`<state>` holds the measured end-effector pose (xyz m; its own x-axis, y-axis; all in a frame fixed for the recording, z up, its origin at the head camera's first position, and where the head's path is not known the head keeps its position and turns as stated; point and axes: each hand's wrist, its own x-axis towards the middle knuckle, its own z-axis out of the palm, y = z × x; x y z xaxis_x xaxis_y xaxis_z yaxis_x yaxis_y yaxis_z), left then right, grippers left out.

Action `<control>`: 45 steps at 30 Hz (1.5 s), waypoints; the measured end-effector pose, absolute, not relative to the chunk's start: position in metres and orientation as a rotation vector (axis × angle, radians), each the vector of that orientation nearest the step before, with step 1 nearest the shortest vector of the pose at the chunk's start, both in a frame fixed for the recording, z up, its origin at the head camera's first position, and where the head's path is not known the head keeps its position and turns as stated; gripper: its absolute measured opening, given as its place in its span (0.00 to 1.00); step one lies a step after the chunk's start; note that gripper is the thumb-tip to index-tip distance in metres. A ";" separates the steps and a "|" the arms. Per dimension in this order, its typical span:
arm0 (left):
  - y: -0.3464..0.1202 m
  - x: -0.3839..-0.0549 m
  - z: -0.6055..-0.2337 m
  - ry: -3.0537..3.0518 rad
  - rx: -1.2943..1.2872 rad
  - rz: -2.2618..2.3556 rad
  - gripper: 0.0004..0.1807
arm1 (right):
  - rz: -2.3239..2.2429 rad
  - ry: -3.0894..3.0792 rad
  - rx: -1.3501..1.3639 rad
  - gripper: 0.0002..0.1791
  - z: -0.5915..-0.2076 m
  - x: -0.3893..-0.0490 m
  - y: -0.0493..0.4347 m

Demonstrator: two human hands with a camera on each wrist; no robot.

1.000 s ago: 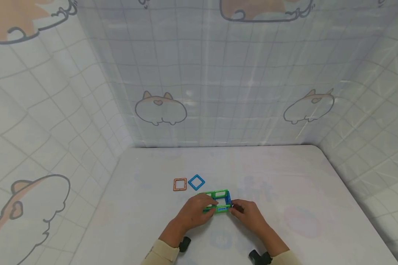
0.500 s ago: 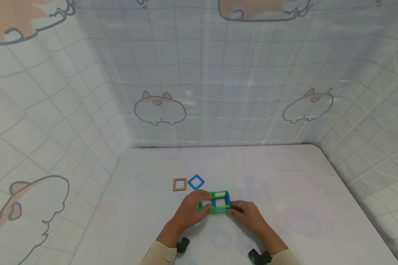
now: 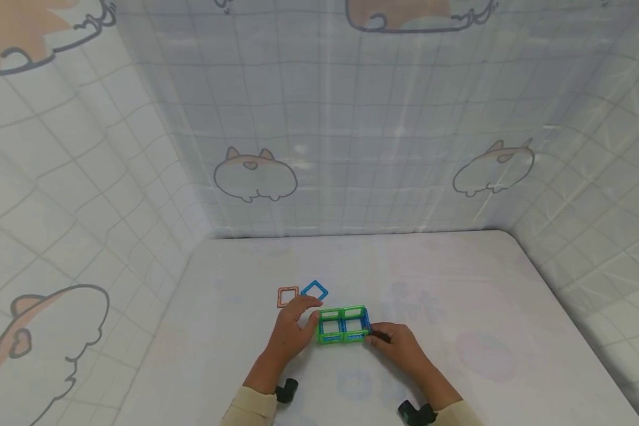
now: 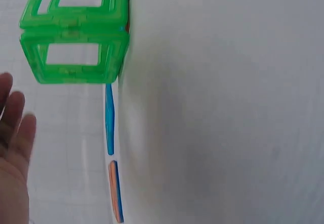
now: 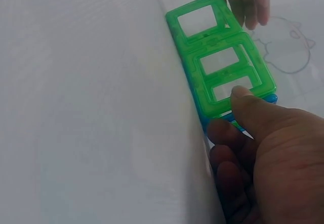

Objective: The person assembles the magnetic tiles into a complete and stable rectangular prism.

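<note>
A box-like frame of green and blue magnetic tiles [image 3: 344,338] stands on the table, two square openings side by side. My right hand [image 3: 399,346] pinches its right end; in the right wrist view the thumb [image 5: 248,105] lies on a green tile with the fingers curled below. My left hand [image 3: 291,331] is off the frame's left end, fingers extended toward a blue square tile [image 3: 322,286] lying flat. An orange square tile [image 3: 279,297] lies left of the blue one, partly behind the left fingers. In the left wrist view, a gap separates that hand from the green tiles [image 4: 73,27].
The white table [image 3: 458,284] reaches back to a curtain [image 3: 351,148] with a grid and dog drawings. Similar sheets hang at the left and right sides. A black wrist camera [image 3: 287,390] sits on the left wrist, another [image 3: 416,413] on the right.
My left hand has let go of the tile frame and moved left, its fingers now near the loose tiles. The frame slid slightly left at first. The right hand keeps its hold.
</note>
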<state>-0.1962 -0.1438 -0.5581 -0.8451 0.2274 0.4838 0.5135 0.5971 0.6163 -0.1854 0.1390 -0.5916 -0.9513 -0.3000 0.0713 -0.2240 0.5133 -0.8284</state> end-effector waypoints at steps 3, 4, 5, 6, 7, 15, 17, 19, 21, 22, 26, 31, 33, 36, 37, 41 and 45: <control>-0.148 -0.199 -0.557 -2.514 -0.501 -1.057 0.11 | -1.444 2.655 -0.453 0.15 -0.592 -0.185 0.139; -0.150 -0.200 -0.557 -2.529 -0.471 -1.044 0.11 | -1.443 2.655 -0.450 0.15 -0.592 -0.185 0.139; -0.152 -0.201 -0.557 -2.544 -0.446 -1.015 0.12 | -1.445 2.657 -0.451 0.15 -0.593 -0.185 0.139; -0.154 -0.203 -0.557 -2.564 -0.411 -0.996 0.12 | -1.442 2.662 -0.453 0.15 -0.594 -0.185 0.139; -0.156 -0.204 -0.557 -2.591 -0.373 -0.984 0.13 | -1.442 2.663 -0.456 0.15 -0.594 -0.186 0.140; -0.170 -0.216 -0.561 -2.817 -0.129 -0.839 0.23 | -1.441 2.666 -0.477 0.16 -0.596 -0.186 0.140; -0.172 -0.217 -0.562 -2.862 -0.075 -0.850 0.28 | -1.432 2.664 -0.464 0.16 -0.596 -0.186 0.141; -0.173 -0.218 -0.564 -2.898 -0.019 -0.869 0.33 | -1.432 2.659 -0.453 0.16 -0.596 -0.186 0.141; -0.175 -0.220 -0.565 -2.929 0.024 -0.871 0.38 | -1.432 2.659 -0.449 0.17 -0.596 -0.186 0.141; -0.175 -0.220 -0.566 -2.941 0.044 -0.870 0.40 | -1.437 2.657 -0.444 0.17 -0.596 -0.186 0.140; -0.180 -0.225 -0.569 -2.981 0.101 -0.846 0.46 | -1.442 2.660 -0.448 0.16 -0.595 -0.185 0.140; -0.185 -0.228 -0.570 -3.001 0.108 -0.851 0.50 | -1.437 2.663 -0.460 0.15 -0.595 -0.185 0.139; -0.187 -0.230 -0.571 -3.006 0.093 -0.836 0.50 | -1.440 2.660 -0.458 0.16 -0.596 -0.185 0.139; -0.190 -0.233 -0.573 -3.021 0.095 -0.820 0.51 | -1.449 2.658 -0.466 0.16 -0.596 -0.186 0.139; -0.191 -0.233 -0.573 -3.025 0.096 -0.816 0.51 | -1.452 2.655 -0.469 0.16 -0.597 -0.186 0.139; -0.193 -0.236 -0.575 -3.050 0.105 -0.807 0.52 | -1.459 2.655 -0.474 0.16 -0.597 -0.186 0.139; -0.195 -0.238 -0.578 -3.085 0.080 -0.766 0.52 | -1.450 2.657 -0.447 0.16 -0.597 -0.186 0.140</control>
<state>-0.2381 -0.1954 -0.5775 -0.9980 -0.0396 -0.0491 -0.0580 0.8827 0.4664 -0.1864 0.1398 -0.5973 -0.9541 -0.2919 0.0674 -0.2146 0.5089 -0.8337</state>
